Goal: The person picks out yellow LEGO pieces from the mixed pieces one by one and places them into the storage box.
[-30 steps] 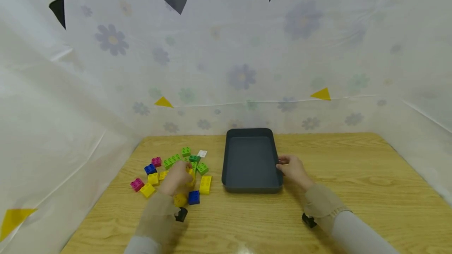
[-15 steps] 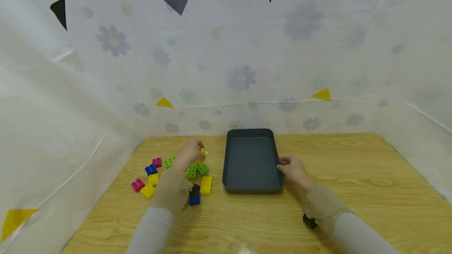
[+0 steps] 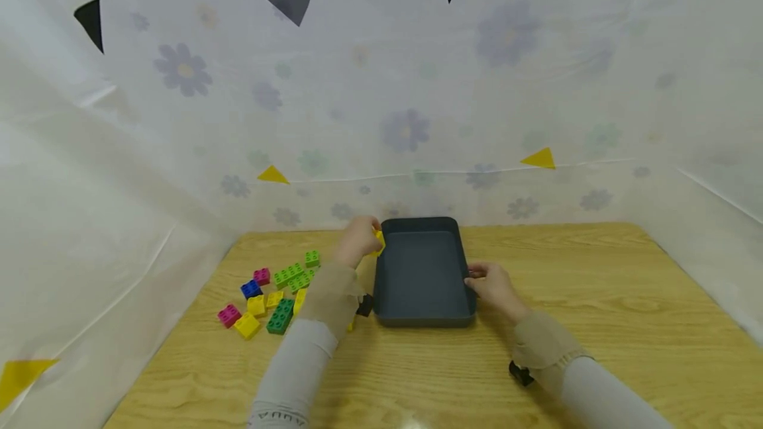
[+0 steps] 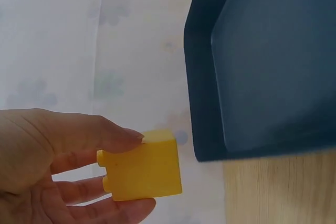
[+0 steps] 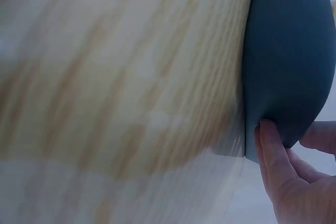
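My left hand [image 3: 357, 241] pinches a yellow toy building brick [image 3: 379, 243] between thumb and fingers, at the left wall of a dark grey rectangular tray [image 3: 420, 277]. In the left wrist view the yellow brick [image 4: 144, 171] has its studs turned toward the palm, and the tray's corner [image 4: 203, 103] lies beyond it. My right hand [image 3: 495, 288] grips the tray's right wall. In the right wrist view the fingers [image 5: 275, 156] press the outer side, with the thumb across the rim. No brick shows inside the tray.
Left of the tray, loose bricks lie on the wooden table [image 3: 566, 277]: lime green [image 3: 289, 275], dark green [image 3: 281, 316], magenta [image 3: 229, 315], blue [image 3: 251, 288] and yellow [image 3: 247, 325]. My left forearm hides part of this group. A white flowered curtain [image 3: 405, 85] surrounds the table.
My left hand has carried the yellow brick from the brick group rightward and away to the tray's left wall. A dark green brick now shows beside the forearm. The right hand stays on the tray.
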`<action>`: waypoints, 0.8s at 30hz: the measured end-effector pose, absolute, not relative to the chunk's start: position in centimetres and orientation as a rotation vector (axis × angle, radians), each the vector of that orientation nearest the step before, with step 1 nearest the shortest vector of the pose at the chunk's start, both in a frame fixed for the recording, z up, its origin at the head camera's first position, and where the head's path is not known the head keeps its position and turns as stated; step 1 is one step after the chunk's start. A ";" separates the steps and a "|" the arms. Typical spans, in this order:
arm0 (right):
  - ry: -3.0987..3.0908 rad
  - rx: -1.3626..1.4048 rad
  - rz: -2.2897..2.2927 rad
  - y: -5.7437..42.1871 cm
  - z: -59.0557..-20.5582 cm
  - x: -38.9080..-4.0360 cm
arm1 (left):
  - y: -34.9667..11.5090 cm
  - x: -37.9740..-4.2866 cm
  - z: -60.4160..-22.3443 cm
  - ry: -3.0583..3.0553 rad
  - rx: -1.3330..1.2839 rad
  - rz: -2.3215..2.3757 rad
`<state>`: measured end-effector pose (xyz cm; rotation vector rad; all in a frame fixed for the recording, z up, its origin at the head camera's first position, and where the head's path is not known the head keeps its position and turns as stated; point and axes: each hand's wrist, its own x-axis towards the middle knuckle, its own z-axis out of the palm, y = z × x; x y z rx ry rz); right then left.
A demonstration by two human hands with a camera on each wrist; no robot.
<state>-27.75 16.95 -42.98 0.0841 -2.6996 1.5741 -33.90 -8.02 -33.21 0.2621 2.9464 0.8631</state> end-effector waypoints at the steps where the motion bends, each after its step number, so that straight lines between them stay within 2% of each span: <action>1: -2.698 0.088 1.572 17.0 -43.0 -27.7 | -7.6 -34.1 -33.2 2.949 0.271 0.869; 16: -2.702 0.078 1.508 17.1 -43.0 -27.4 | -2.0 -37.6 -36.4 3.142 0.423 0.866; 24: -2.693 0.082 1.509 17.2 -42.8 -27.3 | 0.4 -38.1 -38.8 3.173 0.272 1.116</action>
